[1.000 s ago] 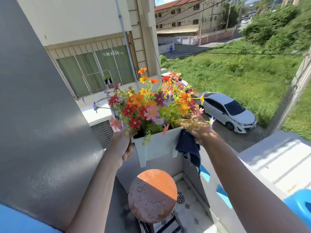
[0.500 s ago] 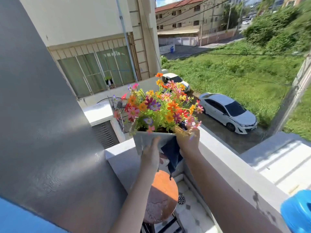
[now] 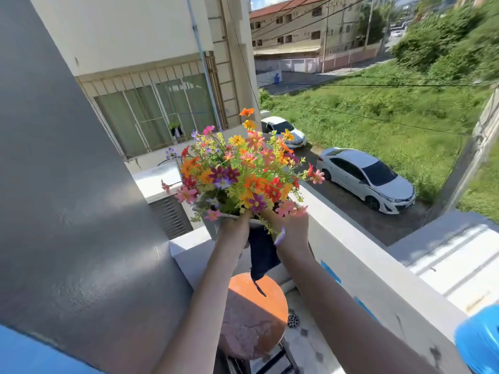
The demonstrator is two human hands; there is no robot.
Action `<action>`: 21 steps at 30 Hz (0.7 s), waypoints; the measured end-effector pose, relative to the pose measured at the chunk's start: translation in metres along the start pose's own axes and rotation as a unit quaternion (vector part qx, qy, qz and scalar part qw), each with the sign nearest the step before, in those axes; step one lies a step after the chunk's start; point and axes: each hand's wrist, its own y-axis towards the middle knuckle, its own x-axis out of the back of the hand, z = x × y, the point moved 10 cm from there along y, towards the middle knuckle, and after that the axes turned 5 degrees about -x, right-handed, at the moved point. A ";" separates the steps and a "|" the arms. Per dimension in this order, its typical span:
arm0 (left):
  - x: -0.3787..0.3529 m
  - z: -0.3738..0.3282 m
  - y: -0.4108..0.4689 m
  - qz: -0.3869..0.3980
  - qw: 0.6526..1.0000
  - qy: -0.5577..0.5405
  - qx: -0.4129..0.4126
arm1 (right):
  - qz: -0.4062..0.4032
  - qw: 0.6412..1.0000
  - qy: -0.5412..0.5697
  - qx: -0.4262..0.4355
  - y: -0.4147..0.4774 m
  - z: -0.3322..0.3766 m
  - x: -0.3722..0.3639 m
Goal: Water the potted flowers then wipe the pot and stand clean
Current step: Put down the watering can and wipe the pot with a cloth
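Observation:
A white pot (image 3: pixel 213 228) full of colourful flowers (image 3: pixel 237 174) is held up in the air above a round orange stand (image 3: pixel 256 317). My left hand (image 3: pixel 234 228) grips the pot's near side. My right hand (image 3: pixel 292 225) holds the pot's right side together with a dark blue cloth (image 3: pixel 262 255), which hangs down between my wrists to just over the stand top. Most of the pot is hidden by my hands and the flowers.
A grey wall (image 3: pixel 67 211) rises on the left. A white balcony ledge (image 3: pixel 378 271) runs along the right, with a blue object (image 3: pixel 479 338) at its near end. A floor drain (image 3: pixel 293 320) lies beside the stand. White cars are parked on the street below.
The pot has moved from left to centre and away from me, straightening up. My left hand shifted from the pot's left side to its near face. The cloth stays in my right hand.

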 end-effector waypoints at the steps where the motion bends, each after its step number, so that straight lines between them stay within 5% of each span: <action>1: 0.001 -0.002 0.002 0.004 1.000 -0.007 0.002 | 0.017 1.000 -0.012 0.003 -0.003 0.003 -0.002; 7: 0.022 -0.016 0.008 0.033 0.997 -0.074 -0.004 | 0.134 0.981 -0.079 0.113 -0.019 0.031 -0.020; 21: 0.021 -0.031 -0.004 0.102 0.990 -0.092 -0.013 | 0.025 0.979 -0.154 0.128 0.050 0.068 0.008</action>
